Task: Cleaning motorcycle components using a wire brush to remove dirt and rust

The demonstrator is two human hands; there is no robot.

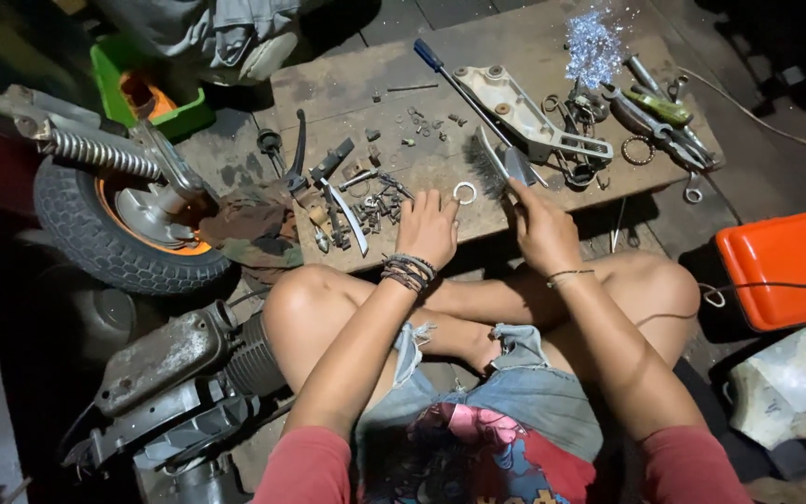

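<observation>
Ring (465, 193) of pale metal lies flat on the wooden board (347, 84), touching our left hand's (427, 227) fingertips, which rest loosely curled, gripping nothing. We judge it light, stiff and a little slippery, best pinched at its rim. Our right hand (541, 227) closes around a wire brush (496, 168), whose handle is hidden in the fist. Small bolts (380, 203) near the left hand blur together; a scooter wheel (123, 219) sits further left.
</observation>
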